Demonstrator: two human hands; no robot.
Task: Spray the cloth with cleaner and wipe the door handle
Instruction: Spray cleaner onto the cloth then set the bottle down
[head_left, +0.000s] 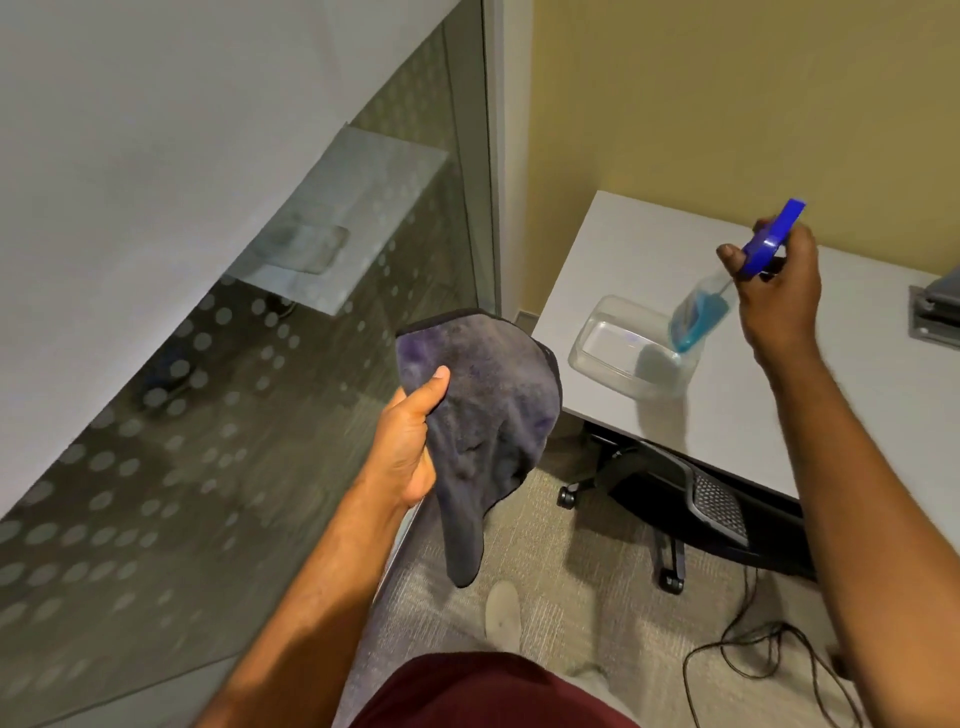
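Observation:
My left hand (410, 441) grips a dark grey-purple cloth (483, 415), thumb on its face, and holds it up in front of me with one corner hanging down. My right hand (779, 291) holds a spray bottle (698, 317) by its blue trigger head (771, 236). The clear bottle has blue liquid in its lower part and hangs tilted over the table, well to the right of the cloth. No door handle shows clearly; a blurred metal plate (337, 223) sits on the glass door at left.
A clear plastic tub (618, 348) stands on the white table (649, 249) below the bottle. A black wheeled chair (691, 499) is tucked under the table. Cables (753, 654) lie on the carpet. A frosted dotted glass door (182, 467) fills the left side.

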